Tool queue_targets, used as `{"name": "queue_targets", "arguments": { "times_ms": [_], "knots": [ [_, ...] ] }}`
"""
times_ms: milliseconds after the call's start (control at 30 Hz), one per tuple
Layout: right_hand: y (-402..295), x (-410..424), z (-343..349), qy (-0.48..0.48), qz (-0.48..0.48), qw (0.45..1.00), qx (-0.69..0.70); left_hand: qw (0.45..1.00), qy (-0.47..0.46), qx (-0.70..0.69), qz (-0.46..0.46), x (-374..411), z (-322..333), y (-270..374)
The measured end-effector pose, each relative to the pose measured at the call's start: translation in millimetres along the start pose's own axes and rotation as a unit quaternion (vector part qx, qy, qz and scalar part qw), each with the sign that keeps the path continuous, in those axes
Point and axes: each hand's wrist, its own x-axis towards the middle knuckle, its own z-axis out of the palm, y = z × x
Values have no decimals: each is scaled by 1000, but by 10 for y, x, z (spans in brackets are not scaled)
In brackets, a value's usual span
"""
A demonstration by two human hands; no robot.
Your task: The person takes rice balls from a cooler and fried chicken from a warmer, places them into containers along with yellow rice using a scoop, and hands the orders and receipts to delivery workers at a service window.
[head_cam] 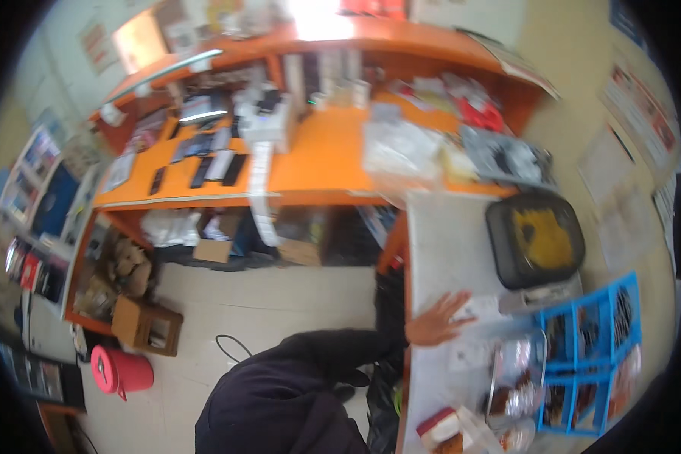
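Observation:
My right hand reaches out at the right, palm down on the white tabletop, fingers apart and holding nothing. A white paper with small marks lies by its fingertips. Beyond them is a clear tray with shiny wrapped items. A blue compartment organizer stands farther right, small parts in its sections. Above the hand sits a black case with a yellow patch. Nearer the bottom edge lies a red and white box. My left hand is out of view; my dark clothing fills the bottom middle.
An orange counter ahead holds phones, a white printer-like device trailing a paper strip, and plastic bags. A pink bucket and cardboard box stand on the floor. A black bag hangs by the table edge.

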Motion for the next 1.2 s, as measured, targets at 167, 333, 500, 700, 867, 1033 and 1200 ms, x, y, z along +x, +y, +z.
{"name": "queue_targets", "arguments": {
  "times_ms": [167, 333, 500, 700, 867, 1033, 1200],
  "knots": [
    [-43, -351, 1371, -154, 17, 987, 37, 987, -19, 77, -143, -1604, -1313, -490],
    [51, -1010, 2779, -256, 1, 964, 67, 891, 304, 6, -338, -2825, -2651, -1763],
    [402, -1935, 4392, -327, 16, 938, 118, 784, 454, 238, -350, -3192, -4891, -2994],
    [708, -3029, 6063, -367, 82, 912, 163, 748, 545, 139, -353, -3304, -6727, -4476],
    [822, -3402, 6761, -378, 170, 896, 158, 765, 553, -21, -328, -2974, -7610, -5550],
    [892, -3732, 7219, -384, 170, 900, 118, 664, 630, -235, -325, -2260, -8043, -6133],
    [955, -3780, 7447, -375, 212, 893, 127, 662, 654, -249, -266, -2298, -7934, -6236]
  ]
}}
